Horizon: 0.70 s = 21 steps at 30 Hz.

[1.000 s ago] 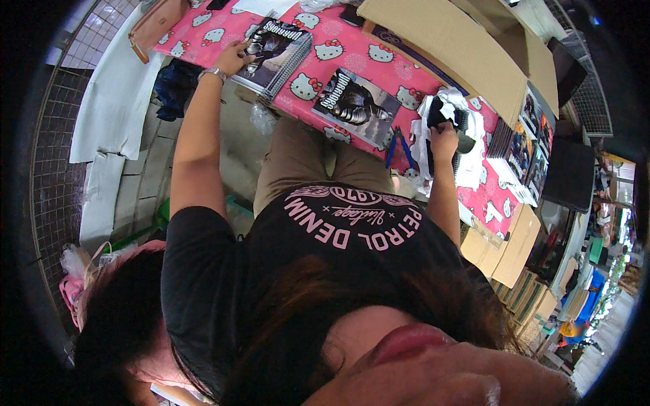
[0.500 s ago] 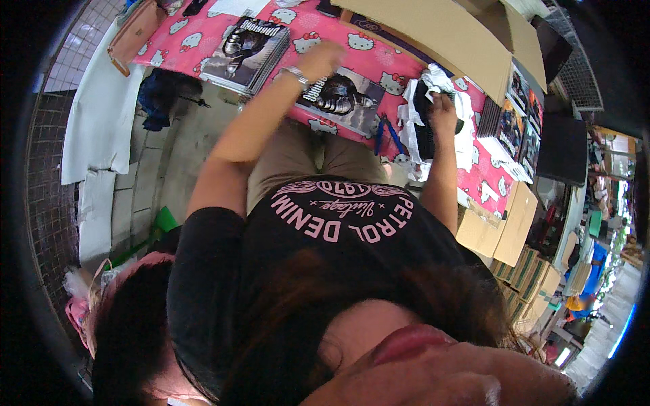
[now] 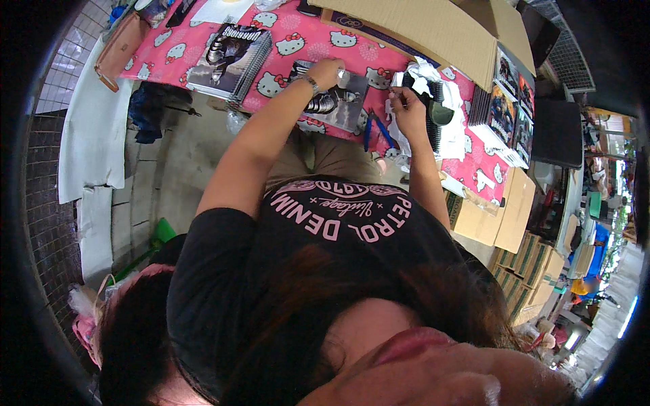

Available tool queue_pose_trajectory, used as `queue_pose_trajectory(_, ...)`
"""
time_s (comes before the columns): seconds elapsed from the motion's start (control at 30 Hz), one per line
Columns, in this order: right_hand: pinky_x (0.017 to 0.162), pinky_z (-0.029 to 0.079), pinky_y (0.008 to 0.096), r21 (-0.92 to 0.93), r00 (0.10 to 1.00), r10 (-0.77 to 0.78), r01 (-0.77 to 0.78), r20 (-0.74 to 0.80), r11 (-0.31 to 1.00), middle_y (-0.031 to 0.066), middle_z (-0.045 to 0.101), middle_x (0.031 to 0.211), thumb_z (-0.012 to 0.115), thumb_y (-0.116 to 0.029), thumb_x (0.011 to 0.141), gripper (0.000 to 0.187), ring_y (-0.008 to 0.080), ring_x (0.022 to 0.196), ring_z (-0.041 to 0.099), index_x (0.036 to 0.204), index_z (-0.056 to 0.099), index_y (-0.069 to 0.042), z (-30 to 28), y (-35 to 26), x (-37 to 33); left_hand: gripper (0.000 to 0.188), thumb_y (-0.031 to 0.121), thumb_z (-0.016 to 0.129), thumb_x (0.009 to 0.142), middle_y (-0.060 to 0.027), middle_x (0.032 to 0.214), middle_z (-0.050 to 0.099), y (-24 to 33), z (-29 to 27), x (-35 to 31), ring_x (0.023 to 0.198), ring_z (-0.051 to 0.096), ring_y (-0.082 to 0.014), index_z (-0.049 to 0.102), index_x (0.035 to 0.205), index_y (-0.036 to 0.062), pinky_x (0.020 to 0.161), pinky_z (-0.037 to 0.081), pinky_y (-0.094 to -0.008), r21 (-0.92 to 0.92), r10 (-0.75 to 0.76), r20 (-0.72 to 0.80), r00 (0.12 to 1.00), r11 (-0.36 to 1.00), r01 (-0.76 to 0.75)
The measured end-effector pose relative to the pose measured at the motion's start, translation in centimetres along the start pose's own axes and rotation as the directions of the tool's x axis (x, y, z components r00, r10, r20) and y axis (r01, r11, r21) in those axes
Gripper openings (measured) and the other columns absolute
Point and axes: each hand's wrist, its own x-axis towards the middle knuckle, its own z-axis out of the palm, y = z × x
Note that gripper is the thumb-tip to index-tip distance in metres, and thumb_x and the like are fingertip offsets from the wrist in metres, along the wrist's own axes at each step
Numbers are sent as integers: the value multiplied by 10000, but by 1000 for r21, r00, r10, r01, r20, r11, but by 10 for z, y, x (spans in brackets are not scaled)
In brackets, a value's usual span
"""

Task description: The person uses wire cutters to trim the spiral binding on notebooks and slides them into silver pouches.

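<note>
A spiral-bound notebook (image 3: 349, 108) with a dark armoured figure on its cover lies in front of me on the pink patterned tablecloth. My left hand (image 3: 328, 73) is over its upper part, fingers curled down; what they hold, if anything, is hidden. To the right, my right hand (image 3: 408, 111) has its thumb and fingertips drawn together at the edge of crumpled white paper (image 3: 455, 132). Anything in that pinch is too small to make out. Beside it are black ridged pieces (image 3: 433, 139) and a dark green rounded thing (image 3: 441, 114). Blue-handled pliers (image 3: 379, 128) lie between my hands.
At the left stands a stack of spiral notebooks (image 3: 230, 61), with a brown pouch (image 3: 122, 51) beyond it. A large open cardboard box (image 3: 433, 34) takes up the far right. More stacked notebooks (image 3: 504, 122) are on the right, above cardboard cartons (image 3: 497, 210).
My left hand has come down closer over the notebook. My right hand has moved left off the black pieces, exposing the dark green thing. The whole view has shifted slightly.
</note>
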Motion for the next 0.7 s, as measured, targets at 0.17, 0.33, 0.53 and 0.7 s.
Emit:
queue_pose_trajectory(0.17,734,517,352,-20,999,-35,35,0,999,177,671,943,628,-125,848,225,299,819,667,1050,660,-32,-1,4,-1,288,27,578,771,-197,875,652,2,-20,-10,836,632,-395,576,1051,93,750,497,-468,19,-17,-100,995,1000,19)
queue_pose_trajectory(0.33,760,506,342,28,996,-87,87,-18,996,164,667,946,607,-69,849,256,286,846,654,1096,674,-68,-1,-23,-6,314,-4,548,777,-201,966,634,24,-50,-13,928,597,-389,548,1081,72,821,462,-467,86,118,-130,984,991,-107)
queue_pose_trajectory(0.53,770,484,319,7,956,-293,293,-18,956,128,651,897,633,-61,839,236,253,831,616,1066,692,-85,-9,-38,-8,343,-7,530,782,-120,1069,613,79,-84,-63,1069,540,-297,575,1109,87,937,373,-423,248,370,-91,924,908,-339)
queue_pose_trajectory(0.7,754,476,314,148,959,-281,273,35,951,118,624,911,651,-20,810,246,242,820,608,1049,690,-66,-6,-52,-14,250,196,602,831,-55,1074,620,90,-83,-79,1011,553,-231,620,1067,117,887,358,-387,316,301,-90,949,913,-259)
